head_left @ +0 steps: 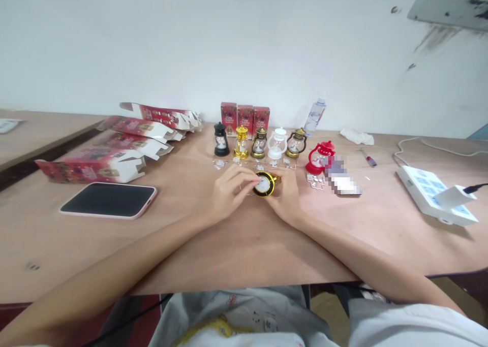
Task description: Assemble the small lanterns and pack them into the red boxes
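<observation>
My right hand [285, 197] is wrapped around a small gold lantern [271, 184], tipped so that its round underside with a white disc and dark rim faces me. My left hand [232, 192] is closed in a pinch, its fingertips against the left part of that disc. Whatever sits between those fingertips is too small to make out. Behind my hands stands a row of several mini lanterns, among them a black lantern [220, 141], another gold lantern [241, 144] and a white lantern [277, 145]. A red lantern [319, 158] leans a little, farther right.
Flattened red boxes [95, 159] lie at the left behind a phone [109, 200]. Upright red boxes [245, 119] and a water bottle [315, 116] are at the wall. On the right are a partly blurred phone [345, 182], a screwdriver [369, 160] and a power strip [427, 189].
</observation>
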The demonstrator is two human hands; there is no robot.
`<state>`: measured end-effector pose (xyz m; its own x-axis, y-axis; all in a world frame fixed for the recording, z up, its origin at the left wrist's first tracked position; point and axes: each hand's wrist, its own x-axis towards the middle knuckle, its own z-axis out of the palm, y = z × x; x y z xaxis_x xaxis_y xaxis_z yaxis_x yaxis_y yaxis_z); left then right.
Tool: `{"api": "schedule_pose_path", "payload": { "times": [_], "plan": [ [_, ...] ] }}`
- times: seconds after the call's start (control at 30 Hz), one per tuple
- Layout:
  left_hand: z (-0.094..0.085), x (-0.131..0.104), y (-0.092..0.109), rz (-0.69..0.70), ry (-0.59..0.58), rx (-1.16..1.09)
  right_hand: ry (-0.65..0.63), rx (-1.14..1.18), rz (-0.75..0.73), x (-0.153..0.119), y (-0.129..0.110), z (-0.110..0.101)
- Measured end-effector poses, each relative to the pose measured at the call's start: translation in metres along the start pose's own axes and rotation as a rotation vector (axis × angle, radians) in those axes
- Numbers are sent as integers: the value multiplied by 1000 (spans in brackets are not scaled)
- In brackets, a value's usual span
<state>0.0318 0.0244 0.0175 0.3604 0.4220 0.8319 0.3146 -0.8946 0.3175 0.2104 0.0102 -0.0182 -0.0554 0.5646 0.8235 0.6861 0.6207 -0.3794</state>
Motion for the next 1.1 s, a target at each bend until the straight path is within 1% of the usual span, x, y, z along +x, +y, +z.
{"api": "schedule_pose_path", "payload": {
  "times": [0.13,0.23,0.43,0.6,0.8,0.87,0.97,1.03,1.1],
  "plan": [
    [1,-2,0,-59,-9,17,-9,-4,5,0,0,0],
    [1,-1,0,-23,-35,26,-10,-15,-12,0,1,-1],
    [-1,-1,-3,50,-50,92,-15,-30,-55,0,0,0],
    [-2,-2,-3,17,-99,146,-29,-28,-38,-1,1,0],
    [-2,-2,-2,46,-52,175,-29,-21,-51,-1,-1,0],
    [-1,-3,-1,13,-42,168,-38,-20,-45,-1,-2,0],
    [0,-2,0,-92,-27,79,-44,-9,-56,-2,-2,0],
    [0,1,0,-191,-22,-41,-36,-12,-75,-2,-1,0],
    [1,4,-2,-325,-33,-183,-19,-29,-98,-2,-1,0]
  ]
}}
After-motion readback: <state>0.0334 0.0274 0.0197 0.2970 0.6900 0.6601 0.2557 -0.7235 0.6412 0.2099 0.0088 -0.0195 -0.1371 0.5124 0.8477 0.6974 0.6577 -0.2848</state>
